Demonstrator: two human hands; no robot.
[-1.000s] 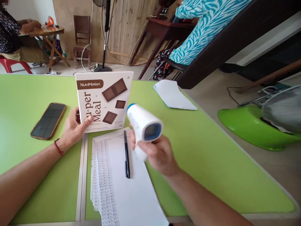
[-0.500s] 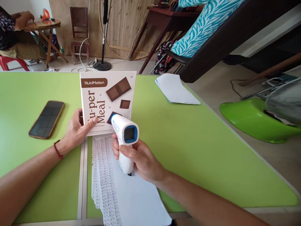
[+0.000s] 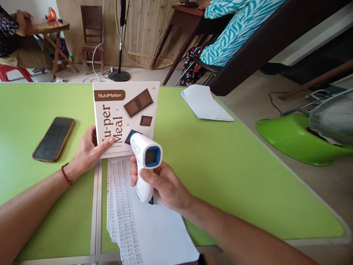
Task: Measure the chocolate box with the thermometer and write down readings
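Observation:
My left hand (image 3: 92,147) grips the lower left edge of a white box (image 3: 138,84) marked "NutriMotion", thumb across its front and fingers out of sight behind. The box stands upright, with pictures of chocolate pieces on its face. In my right hand (image 3: 162,182) is a white and blue infrared thermometer (image 3: 146,152), held by its handle. Its nose points at the lower part of the box, and its screen, which looks dark, faces me. Whether the nose touches the box I cannot tell. Beneath lie sheets of paper (image 3: 162,235), several covered in rows of writing.
A smartphone (image 3: 53,139) lies on the green table (image 3: 234,176) to the left. Folded white paper (image 3: 205,103) rests near the far edge. Beyond are a microphone stand (image 3: 120,75), a wooden chair (image 3: 92,36) and two people. A bright green object (image 3: 292,140) is at right.
Both hands keep their hold on the box and the thermometer. The whole view has shifted very slightly; the person at the far left has moved their hands a little.

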